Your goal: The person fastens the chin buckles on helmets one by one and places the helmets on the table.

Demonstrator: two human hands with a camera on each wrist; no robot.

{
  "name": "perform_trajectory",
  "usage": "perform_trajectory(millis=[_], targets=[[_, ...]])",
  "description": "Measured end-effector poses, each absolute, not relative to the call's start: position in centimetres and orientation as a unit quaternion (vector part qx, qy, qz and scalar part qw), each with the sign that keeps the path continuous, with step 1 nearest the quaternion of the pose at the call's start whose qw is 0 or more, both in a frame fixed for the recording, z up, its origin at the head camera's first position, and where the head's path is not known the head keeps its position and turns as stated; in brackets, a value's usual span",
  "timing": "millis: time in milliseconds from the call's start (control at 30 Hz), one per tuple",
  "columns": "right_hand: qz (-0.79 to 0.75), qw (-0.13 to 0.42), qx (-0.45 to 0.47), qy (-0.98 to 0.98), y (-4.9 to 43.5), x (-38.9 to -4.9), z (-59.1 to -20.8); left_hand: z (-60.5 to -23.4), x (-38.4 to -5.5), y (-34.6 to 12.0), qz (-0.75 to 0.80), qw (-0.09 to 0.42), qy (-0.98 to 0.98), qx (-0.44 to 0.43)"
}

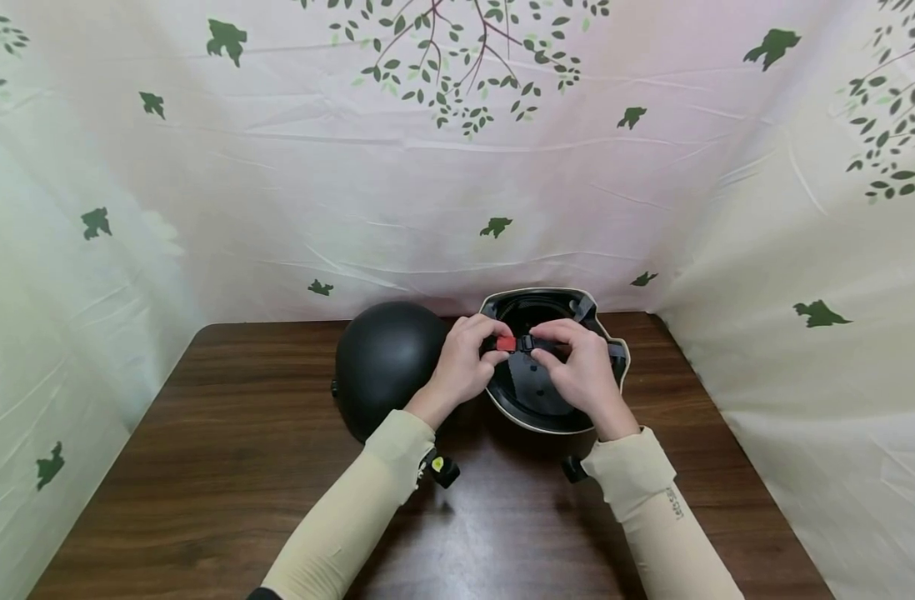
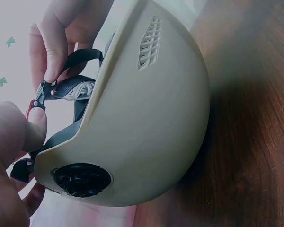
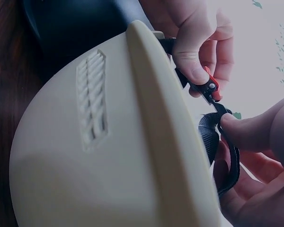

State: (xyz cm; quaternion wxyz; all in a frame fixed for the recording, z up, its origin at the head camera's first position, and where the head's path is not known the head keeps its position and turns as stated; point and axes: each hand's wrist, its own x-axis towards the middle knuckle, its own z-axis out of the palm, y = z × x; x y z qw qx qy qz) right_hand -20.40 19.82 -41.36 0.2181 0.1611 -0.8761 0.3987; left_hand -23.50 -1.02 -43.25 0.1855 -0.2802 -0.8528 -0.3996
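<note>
A cream helmet [image 2: 156,113] lies upside down on the table, its black lining [image 1: 536,392] facing up in the head view. Over its opening, both hands meet at the chin-strap buckle. My left hand [image 1: 463,360] pinches the red part of the buckle [image 1: 506,343] between thumb and fingers. From the other side, my right hand [image 1: 581,367] pinches the black strap end [image 3: 221,108] beside the buckle. The two buckle parts meet between the fingertips; whether they are fully latched I cannot tell. A round black knob [image 2: 83,179] and a vent [image 3: 92,99] show on the shell.
A black helmet [image 1: 390,367] sits dome up, just left of the cream one. Both stand near the back edge of the dark wood table [image 1: 240,467]. A pale curtain [image 1: 397,192] with leaf and bird prints surrounds the table at the back and sides.
</note>
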Motion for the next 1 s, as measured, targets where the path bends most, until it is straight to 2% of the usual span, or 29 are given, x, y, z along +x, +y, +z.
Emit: perform_trajectory(millis=[400,1000], targets=[[0.404,0.210,0.166,-0.875,19.54,-20.14,-41.65,-43.25,-23.24,-0.76,-0.402,0.185,-0.854,-0.274],[0.401,0.228,0.151,-0.874,19.24,-20.06,-42.06,-43.68,-23.06,-0.17,-0.393,0.197,-0.856,-0.270]])
